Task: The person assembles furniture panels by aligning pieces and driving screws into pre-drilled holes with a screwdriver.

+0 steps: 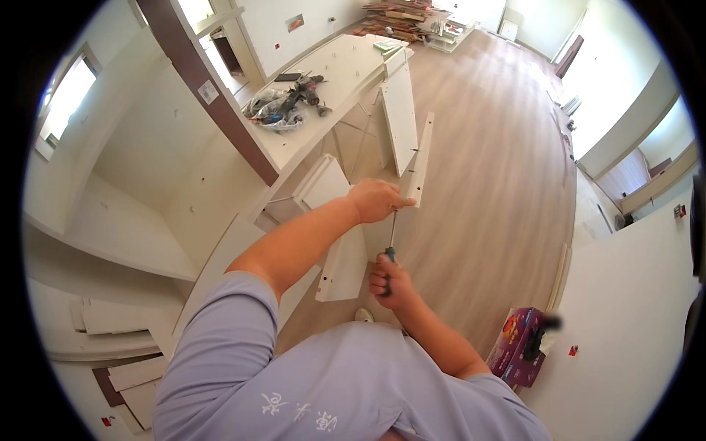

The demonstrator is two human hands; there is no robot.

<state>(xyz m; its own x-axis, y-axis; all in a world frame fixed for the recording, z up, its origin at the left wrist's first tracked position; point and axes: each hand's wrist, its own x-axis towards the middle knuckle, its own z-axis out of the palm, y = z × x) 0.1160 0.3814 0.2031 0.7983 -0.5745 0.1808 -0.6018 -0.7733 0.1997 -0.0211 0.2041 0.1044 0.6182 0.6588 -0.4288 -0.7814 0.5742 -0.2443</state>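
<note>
My right hand point(390, 283) is wrapped round the handle of a screwdriver point(393, 234). Its teal and dark grip shows above the fist, and its thin shaft points up toward my left hand point(376, 201). The fingers of that left hand are curled beside the near end of a narrow white board point(422, 163) with dark holes; what they pinch is hidden. Below my left forearm stands another white board point(342, 268), with dark holes along its edge. A white panel point(398, 121) stands upright beyond my hands, next to the narrow board.
A long white surface point(342, 70) carries a power drill point(307, 90) and a clear plastic bag point(276, 109). White cabinet carcasses rise on the left, with a brown post point(213, 99). Stacked boards point(397, 18) lie far off. A purple box point(518, 345) sits at right.
</note>
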